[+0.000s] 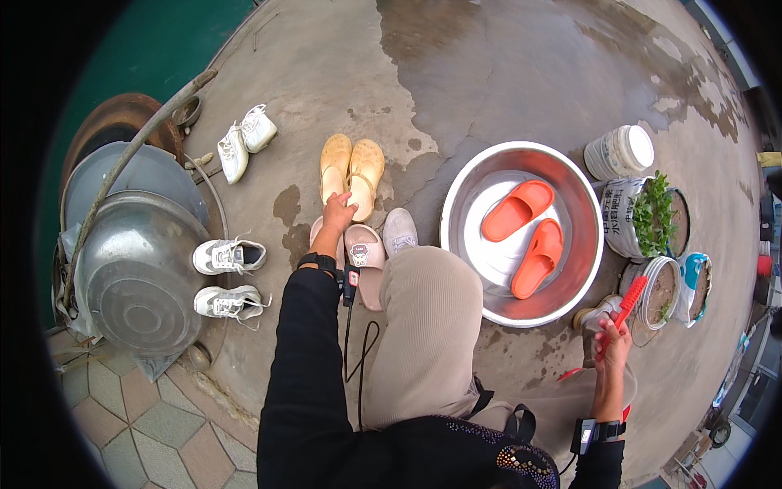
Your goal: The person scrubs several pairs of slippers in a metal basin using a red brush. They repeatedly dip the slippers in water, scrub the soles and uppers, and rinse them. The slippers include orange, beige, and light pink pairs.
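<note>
My left hand (339,214) is at the heel end of a pair of yellow clogs (365,165), its fingers on their adjoining edges. Under and beside that wrist lie pink slide sandals (365,257), one bearing a cartoon patch. Off to the right, my right hand (613,343) grips a red scrub brush (632,298) with its bristled head raised. Between my knees stands a wide metal basin (450,244). Two orange slide sandals, one farther (507,221) and one nearer (530,275), rest inside it, apart from each other.
White sneakers stand on the left, one pair (229,278) near an overturned metal bowl (143,275), another (235,153) farther off. A wooden pole (137,140) leans there. At right are a white bucket (617,150), a leafy plant (654,220) and soil-filled containers (663,290). Wet concrete (489,73) spreads ahead.
</note>
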Available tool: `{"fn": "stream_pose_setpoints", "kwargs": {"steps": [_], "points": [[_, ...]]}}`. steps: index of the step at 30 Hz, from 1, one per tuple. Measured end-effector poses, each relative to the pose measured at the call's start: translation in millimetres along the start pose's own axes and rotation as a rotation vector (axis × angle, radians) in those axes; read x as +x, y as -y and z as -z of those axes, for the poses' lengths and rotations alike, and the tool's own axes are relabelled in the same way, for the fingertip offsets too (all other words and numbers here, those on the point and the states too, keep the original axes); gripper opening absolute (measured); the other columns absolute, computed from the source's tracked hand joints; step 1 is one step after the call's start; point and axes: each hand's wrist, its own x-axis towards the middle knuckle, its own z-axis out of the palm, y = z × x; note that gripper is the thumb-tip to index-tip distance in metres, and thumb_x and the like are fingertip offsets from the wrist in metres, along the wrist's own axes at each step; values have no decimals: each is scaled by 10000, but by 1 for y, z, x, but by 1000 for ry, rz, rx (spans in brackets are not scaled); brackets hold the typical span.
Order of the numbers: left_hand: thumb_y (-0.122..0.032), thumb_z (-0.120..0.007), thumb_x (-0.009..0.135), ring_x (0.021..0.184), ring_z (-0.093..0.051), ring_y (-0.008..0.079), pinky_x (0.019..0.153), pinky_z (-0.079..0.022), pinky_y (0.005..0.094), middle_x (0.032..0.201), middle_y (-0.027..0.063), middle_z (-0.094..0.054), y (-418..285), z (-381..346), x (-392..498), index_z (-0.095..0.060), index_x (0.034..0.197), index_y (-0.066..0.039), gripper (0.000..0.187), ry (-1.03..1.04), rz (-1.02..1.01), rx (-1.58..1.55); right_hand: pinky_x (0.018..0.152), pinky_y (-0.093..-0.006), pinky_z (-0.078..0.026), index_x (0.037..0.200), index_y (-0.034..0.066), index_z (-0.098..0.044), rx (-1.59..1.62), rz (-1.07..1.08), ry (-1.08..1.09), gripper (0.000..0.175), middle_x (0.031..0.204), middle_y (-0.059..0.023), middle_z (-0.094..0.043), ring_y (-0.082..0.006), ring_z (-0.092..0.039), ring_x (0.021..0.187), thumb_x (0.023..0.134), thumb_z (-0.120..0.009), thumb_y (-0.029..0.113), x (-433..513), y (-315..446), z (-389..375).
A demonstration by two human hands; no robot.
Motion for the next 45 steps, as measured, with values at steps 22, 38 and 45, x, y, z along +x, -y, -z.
{"fn": "stream_pose_setpoints", "kwargs": {"steps": [22,38,45], "points": [[-43,-727,722,793,-618,151,704,-490,283,927,92,-663,-6,9,40,-638,1019,52,324,-136,75,-601,357,-187,-354,1192,-9,-488,-160,-55,27,344,823,-75,-629,-87,-542,491,864,-554,70,19,1,-24],[67,-643,756,614,-629,155,587,-517,253,802,106,-674,-105,114,22,-651,924,66,169,11,-58,-968,342,-169,-340,1221,-26,-460,-39,21,62,383,834,-72,-635,-72,-536,483,874,-569,90,24,-3,-14],[-119,-494,904,742,-665,206,670,-545,313,912,134,-674,-277,143,-24,-613,1067,42,259,436,-107,-1090,345,-165,-338,1216,-39,-463,102,81,126,391,840,-76,-638,-60,-530,492,861,-582,76,36,15,-15]]}}
